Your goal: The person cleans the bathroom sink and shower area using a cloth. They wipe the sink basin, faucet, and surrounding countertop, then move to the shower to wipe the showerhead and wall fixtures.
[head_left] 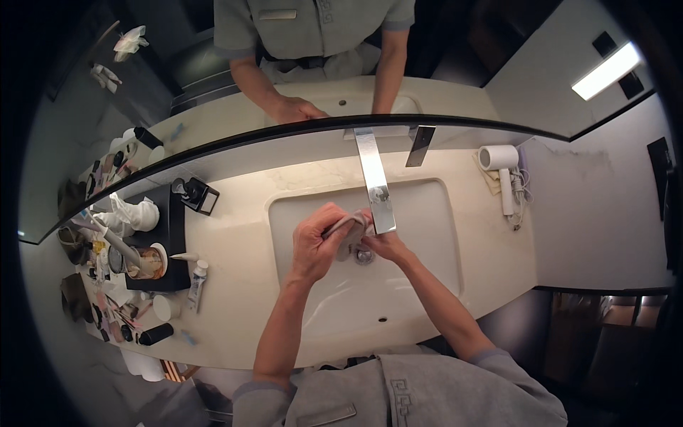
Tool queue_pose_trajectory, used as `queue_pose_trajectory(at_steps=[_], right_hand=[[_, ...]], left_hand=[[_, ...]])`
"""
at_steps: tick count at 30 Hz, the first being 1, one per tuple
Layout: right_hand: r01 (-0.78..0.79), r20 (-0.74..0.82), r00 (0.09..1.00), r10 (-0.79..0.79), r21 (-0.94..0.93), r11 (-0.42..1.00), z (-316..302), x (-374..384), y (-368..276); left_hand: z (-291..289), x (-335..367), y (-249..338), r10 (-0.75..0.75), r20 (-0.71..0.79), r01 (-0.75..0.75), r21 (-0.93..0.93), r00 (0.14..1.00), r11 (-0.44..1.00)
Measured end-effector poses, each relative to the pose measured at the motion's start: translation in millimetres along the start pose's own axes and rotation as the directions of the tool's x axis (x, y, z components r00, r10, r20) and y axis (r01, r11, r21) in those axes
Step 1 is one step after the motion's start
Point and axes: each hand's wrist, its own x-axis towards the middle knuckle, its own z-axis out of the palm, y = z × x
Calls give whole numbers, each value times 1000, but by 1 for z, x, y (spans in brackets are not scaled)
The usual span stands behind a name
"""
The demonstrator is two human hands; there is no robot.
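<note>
A greyish cloth (350,232) is bunched between my two hands over the white sink basin (427,277). My left hand (316,240) is closed round its left side, thumb toward the middle. On the other side my right hand (385,245) grips the cloth near the faucet's end; some of its fingers are hidden by the flat chrome faucet (370,167). The round metal drain (363,257) lies just below the cloth. Whether water is running cannot be made out.
A white hair dryer (499,158) with a coiled cord lies on the right of the pale counter (235,242). At left stand a black tray (178,245), a black dispenser bottle (202,197), a tube (198,286) and several cosmetics. A mirror (455,92) spans the back.
</note>
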Motion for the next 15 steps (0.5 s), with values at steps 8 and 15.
queue_pose_trajectory(at_steps=[8,15], right_hand=[[-345,103,938,330,221,912,-64,24,-10],[-379,-53,892,449,455,806,-116,33,-82]], left_hand=[[-31,-16,-44,-147,-145,149,4,978,989],[63,-20,-178,-480,50,466,-347,876,814]])
